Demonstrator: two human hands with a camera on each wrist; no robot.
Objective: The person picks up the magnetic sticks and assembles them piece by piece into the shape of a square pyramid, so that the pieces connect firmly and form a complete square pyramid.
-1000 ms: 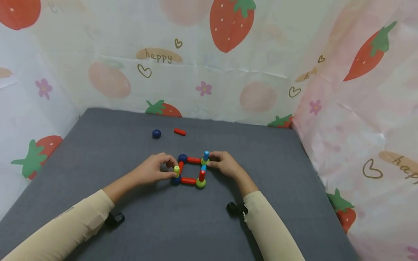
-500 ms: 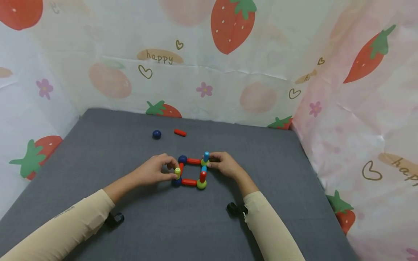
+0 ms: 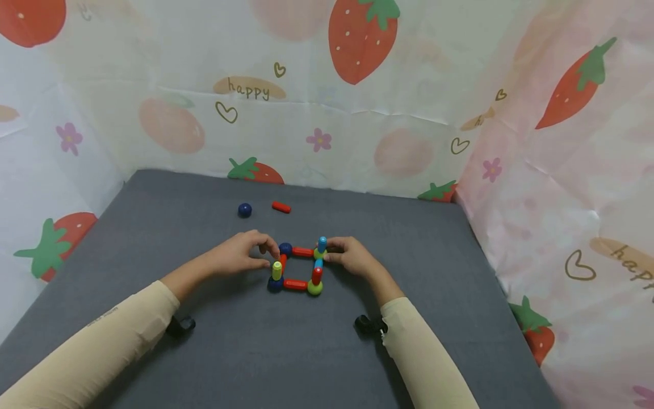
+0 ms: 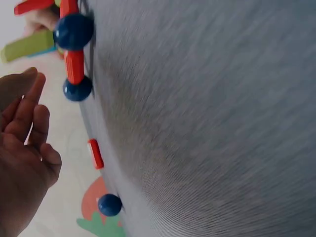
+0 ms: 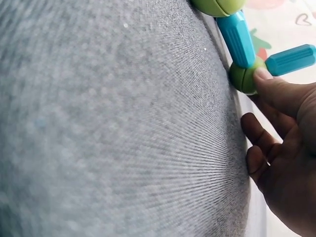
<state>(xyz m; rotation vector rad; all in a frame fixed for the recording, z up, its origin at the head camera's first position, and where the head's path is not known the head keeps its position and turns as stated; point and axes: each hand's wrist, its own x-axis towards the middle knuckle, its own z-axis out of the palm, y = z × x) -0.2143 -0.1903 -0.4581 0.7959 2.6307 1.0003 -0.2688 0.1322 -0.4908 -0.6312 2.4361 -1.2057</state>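
Observation:
A square of rods and balls lies on the cloth, with dark blue balls (image 3: 275, 284) on its left and green balls (image 3: 314, 288) on its right. Upright on its corners stand a yellow-green rod (image 3: 277, 270), a red rod (image 3: 317, 275) and a light blue rod (image 3: 322, 244). My left hand (image 3: 239, 253) hovers just left of the yellow-green rod, fingers loosely bent, thumb apart from it in the left wrist view. At the far right corner my right hand (image 3: 352, 257) pinches the green ball (image 5: 243, 78) under the light blue rod between thumb and fingers.
Behind the square, a loose dark blue ball (image 3: 244, 210) and a loose red rod (image 3: 281, 207) lie on the grey cloth (image 3: 327, 352). A strawberry-print curtain (image 3: 306, 102) borders the table at the back and sides.
My left hand has let go of the yellow-green rod and drawn slightly back to the left and away. That rod stays upright on its blue ball. My right hand keeps its hold.

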